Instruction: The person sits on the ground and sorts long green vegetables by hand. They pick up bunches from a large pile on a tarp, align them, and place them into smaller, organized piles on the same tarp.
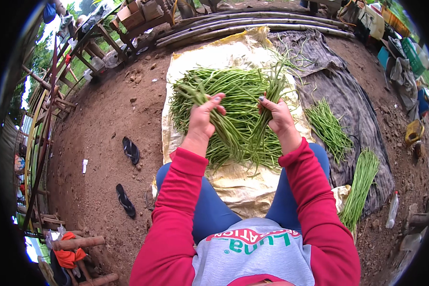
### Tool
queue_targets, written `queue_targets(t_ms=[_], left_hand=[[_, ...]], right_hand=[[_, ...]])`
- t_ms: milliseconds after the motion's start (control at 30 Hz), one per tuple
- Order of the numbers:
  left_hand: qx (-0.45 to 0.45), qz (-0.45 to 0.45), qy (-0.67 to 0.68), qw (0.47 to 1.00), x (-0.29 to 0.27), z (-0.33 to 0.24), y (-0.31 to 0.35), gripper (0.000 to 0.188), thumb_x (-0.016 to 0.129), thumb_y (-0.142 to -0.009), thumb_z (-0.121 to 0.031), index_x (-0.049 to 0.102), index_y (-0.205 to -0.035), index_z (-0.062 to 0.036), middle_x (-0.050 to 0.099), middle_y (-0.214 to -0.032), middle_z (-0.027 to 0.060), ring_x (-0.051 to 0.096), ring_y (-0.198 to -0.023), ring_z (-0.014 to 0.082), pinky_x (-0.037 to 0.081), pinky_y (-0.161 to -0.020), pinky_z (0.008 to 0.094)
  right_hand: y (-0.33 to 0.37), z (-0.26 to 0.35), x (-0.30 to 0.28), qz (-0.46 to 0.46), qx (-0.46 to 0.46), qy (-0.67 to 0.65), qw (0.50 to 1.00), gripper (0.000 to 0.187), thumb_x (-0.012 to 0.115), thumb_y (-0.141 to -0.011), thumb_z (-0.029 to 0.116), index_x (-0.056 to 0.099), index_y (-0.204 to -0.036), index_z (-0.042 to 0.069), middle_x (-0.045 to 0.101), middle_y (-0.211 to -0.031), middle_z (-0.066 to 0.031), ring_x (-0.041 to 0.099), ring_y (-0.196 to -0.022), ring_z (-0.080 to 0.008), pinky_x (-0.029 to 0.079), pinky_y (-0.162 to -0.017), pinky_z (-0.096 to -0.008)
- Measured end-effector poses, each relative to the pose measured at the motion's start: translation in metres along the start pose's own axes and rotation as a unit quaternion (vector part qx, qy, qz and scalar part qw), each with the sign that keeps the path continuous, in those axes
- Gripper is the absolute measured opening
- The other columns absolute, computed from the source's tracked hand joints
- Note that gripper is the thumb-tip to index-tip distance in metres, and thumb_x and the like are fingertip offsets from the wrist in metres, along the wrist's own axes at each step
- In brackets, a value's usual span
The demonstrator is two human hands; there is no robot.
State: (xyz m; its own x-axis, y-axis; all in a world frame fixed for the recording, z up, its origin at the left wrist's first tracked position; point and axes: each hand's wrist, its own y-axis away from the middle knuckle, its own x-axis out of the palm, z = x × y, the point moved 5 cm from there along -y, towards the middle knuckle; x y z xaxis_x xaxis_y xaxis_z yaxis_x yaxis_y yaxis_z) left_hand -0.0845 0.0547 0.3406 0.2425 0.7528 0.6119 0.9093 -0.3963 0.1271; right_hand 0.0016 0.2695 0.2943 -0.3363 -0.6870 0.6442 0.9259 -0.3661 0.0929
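Observation:
Both my hands are raised over a big pile of long green string beans [233, 81] on a pale woven sheet [238, 183]. My left hand [203, 118] is closed around a bunch of string beans [227, 135] that slants from upper left to lower right. In my right hand [278, 116] is gripped a thinner bunch of string beans [275, 86], standing more steeply, its lower ends hanging near those of the left bunch. Whether the two bunches touch at their lower ends, I cannot tell.
To the right, a dark cloth [367, 126] bears a small heap of beans [328, 128] and a long neat bundle [361, 186]. A plastic bottle [393, 209] lies beyond it. Two black flip-flops [131, 150] lie on the dirt at left. Poles [252, 26] run across the back.

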Motion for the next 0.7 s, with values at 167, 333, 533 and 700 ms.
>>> queue_targets(t_ms=[167, 333, 533, 700], left_hand=[[-0.044, 0.055, -0.09, 0.993, 0.035, 0.041, 0.025, 0.022, 0.071, -0.083, 0.0, 0.059, -0.101, -0.0033, 0.068, -0.092, 0.0089, 0.059, -0.058, 0.0156, 0.051, -0.053, 0.0289], [-0.011, 0.018, -0.069, 0.997, 0.03, 0.039, 0.018, 0.02, 0.07, -0.082, 0.003, 0.058, -0.097, -0.0046, 0.064, -0.085, 0.0077, 0.058, -0.056, 0.015, 0.049, -0.049, 0.0287], [0.008, -0.021, -0.045, 0.999, 0.012, -0.012, 0.013, 0.022, 0.071, -0.081, 0.002, 0.056, -0.095, -0.0058, 0.066, -0.085, 0.0109, 0.057, -0.057, 0.0154, 0.051, -0.052, 0.0308], [0.022, -0.029, 0.022, 0.999, -0.019, -0.05, 0.014, 0.016, 0.069, -0.084, 0.0, 0.058, -0.092, -0.0081, 0.069, -0.087, 0.0096, 0.056, -0.061, 0.0128, 0.049, -0.055, 0.0279]], right_hand=[[0.013, -0.016, 0.021, 0.041, 0.034, 0.007, 0.999, 0.025, 0.068, -0.087, 0.004, 0.056, -0.109, 0.006, 0.064, -0.089, -0.0039, 0.063, -0.076, -0.0155, 0.051, -0.066, -0.0291], [0.018, -0.022, 0.029, 0.057, 0.04, -0.009, 0.998, 0.022, 0.066, -0.088, 0.003, 0.054, -0.107, 0.006, 0.063, -0.088, -0.0043, 0.063, -0.076, -0.0156, 0.051, -0.067, -0.0287], [0.005, 0.001, -0.027, -0.098, -0.057, 0.09, 0.989, 0.019, 0.073, -0.084, 0.006, 0.059, -0.097, 0.009, 0.06, -0.074, 0.0005, 0.056, -0.057, -0.0102, 0.046, -0.051, -0.0253], [0.016, 0.046, -0.051, -0.152, -0.069, 0.161, 0.973, 0.012, 0.072, -0.084, 0.011, 0.06, -0.086, 0.008, 0.05, -0.059, 0.0037, 0.043, -0.044, -0.0071, 0.035, -0.04, -0.0236]])
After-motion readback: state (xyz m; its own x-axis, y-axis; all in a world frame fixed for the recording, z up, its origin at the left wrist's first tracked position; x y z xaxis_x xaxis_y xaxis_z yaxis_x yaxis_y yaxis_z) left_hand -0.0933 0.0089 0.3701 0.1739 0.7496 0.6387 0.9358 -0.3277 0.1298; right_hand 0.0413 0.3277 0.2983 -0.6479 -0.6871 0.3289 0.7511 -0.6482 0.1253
